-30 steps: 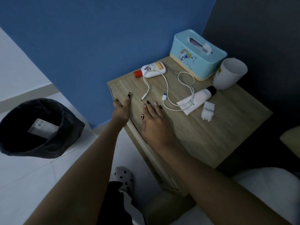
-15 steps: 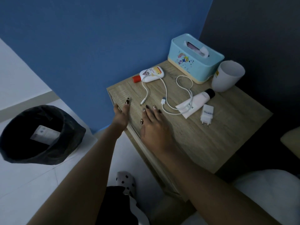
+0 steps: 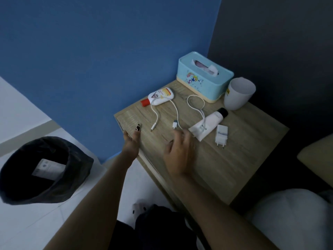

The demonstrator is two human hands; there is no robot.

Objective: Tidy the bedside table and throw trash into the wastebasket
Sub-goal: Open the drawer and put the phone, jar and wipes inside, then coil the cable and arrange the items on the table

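Hands: left grip (image 3: 131,141) open at bench (image 3: 234,168) corner | right grip (image 3: 180,150) open, blurred, fingertips at white cable (image 3: 175,109) | tube (image 3: 207,124), charger (image 3: 221,135) just right | wastebasket (image 3: 77,170) far left on floor

Left hand (image 3: 131,143) open; right hand (image 3: 179,153) blurred, fingers loosely curled

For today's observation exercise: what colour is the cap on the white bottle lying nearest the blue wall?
Red-orange cap, on the white plastic bottle; head view.

Dim, flat, bluish light with soft shadows; right hand (image 3: 179,152) motion-blurred, wide-angle bending at edges
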